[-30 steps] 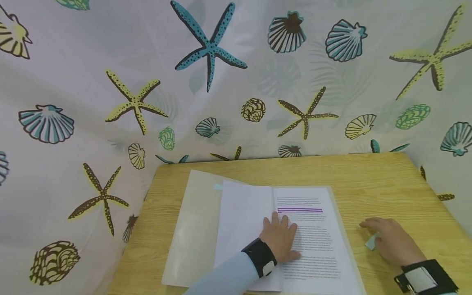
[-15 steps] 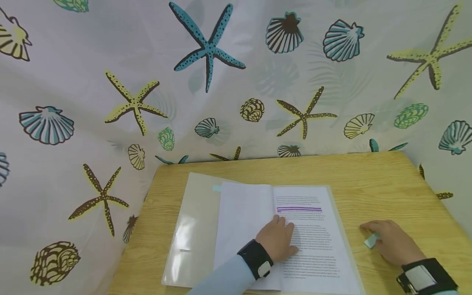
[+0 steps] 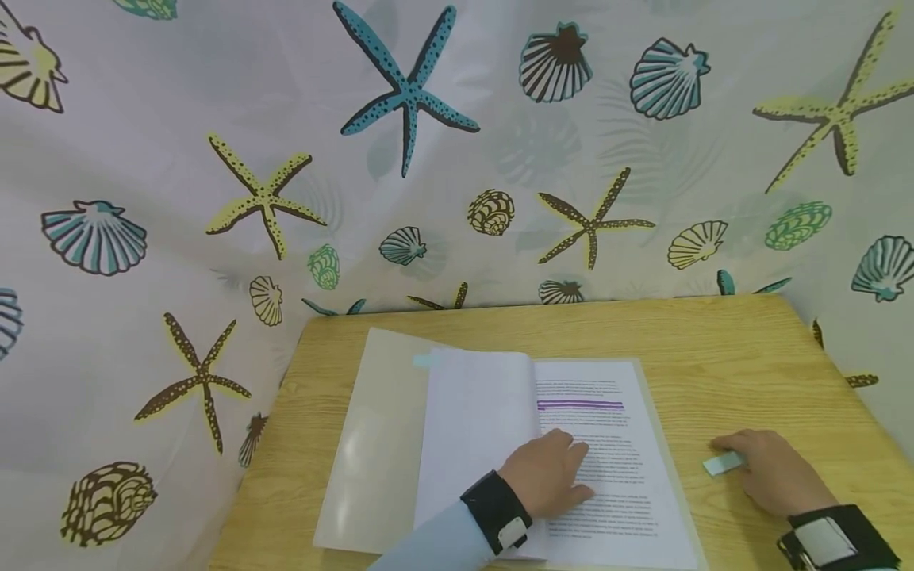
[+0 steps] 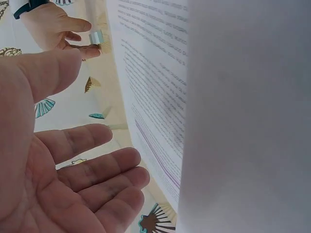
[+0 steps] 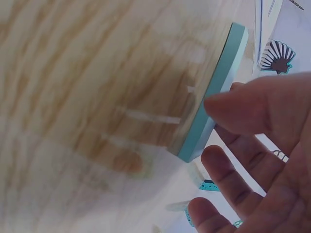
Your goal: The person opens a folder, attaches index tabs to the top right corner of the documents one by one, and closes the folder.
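Observation:
A stapled-looking stack of printed pages (image 3: 607,476) lies spread in a clear folder (image 3: 371,444), its blank left page (image 3: 471,420) folded over and bulging at the fold. Two purple lines mark the text near the top, and a pale teal tab (image 3: 423,361) sticks out at the top left. My left hand (image 3: 546,472) is over the fold at mid-page, fingers extended and nothing in them; the left wrist view shows its palm beside the page. To the right of the folder, my right hand (image 3: 774,472) pinches a small teal sticky note pad (image 5: 214,97) between thumb and fingers, close over the table.
The wooden table (image 3: 714,333) extends behind and to the right of the folder. A white curtain (image 3: 443,238) printed with starfish and shells hangs behind it and along both sides.
My left hand has slid down the page, and the turned page now bulges further right at the fold. My right hand has shifted slightly right, with more of the sticky note pad showing.

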`<action>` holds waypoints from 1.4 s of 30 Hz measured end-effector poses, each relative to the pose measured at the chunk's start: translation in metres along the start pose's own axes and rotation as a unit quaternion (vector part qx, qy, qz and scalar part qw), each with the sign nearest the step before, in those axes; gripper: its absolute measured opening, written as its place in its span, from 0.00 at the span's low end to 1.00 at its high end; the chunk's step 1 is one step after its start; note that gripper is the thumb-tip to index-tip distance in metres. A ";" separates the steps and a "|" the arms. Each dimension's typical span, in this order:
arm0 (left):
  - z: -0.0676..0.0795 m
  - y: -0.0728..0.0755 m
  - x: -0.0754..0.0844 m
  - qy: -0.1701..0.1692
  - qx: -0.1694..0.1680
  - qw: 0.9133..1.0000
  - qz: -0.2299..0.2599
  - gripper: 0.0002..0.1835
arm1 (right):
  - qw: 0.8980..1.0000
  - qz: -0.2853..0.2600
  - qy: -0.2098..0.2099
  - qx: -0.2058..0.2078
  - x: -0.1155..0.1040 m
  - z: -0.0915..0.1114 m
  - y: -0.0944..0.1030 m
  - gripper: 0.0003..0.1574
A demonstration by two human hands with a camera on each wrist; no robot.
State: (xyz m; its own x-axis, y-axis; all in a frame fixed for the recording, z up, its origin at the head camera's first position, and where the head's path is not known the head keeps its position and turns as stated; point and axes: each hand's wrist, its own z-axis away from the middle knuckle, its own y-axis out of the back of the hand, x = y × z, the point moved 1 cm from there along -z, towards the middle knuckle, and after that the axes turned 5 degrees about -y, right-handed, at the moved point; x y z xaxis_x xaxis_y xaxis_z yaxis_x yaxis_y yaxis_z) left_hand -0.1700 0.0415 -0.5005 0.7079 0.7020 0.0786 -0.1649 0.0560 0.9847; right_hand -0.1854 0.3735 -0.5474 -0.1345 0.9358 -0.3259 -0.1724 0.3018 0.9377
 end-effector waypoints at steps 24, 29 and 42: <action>0.002 0.008 0.008 -0.038 0.050 0.996 0.062 0.37 | 0.989 -0.140 -0.028 -0.028 -0.055 0.006 0.005 0.13; 0.001 0.014 0.009 -0.036 0.076 0.994 0.068 0.43 | 0.970 -0.232 0.061 -0.043 -0.103 0.005 0.012 0.16; 0.016 0.028 0.001 -0.068 0.251 0.964 0.056 0.18 | 0.922 -0.359 0.133 -0.051 -0.155 0.006 0.020 0.15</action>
State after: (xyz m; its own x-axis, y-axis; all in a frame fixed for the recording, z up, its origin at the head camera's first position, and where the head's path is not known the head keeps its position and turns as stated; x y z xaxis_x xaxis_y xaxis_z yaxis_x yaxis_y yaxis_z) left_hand -0.1627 0.0321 -0.4699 0.7942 0.5820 0.1747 0.0839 -0.3897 0.9171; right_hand -0.1622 0.2355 -0.4774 -0.1828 0.4184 -0.8897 -0.3994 0.7953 0.4561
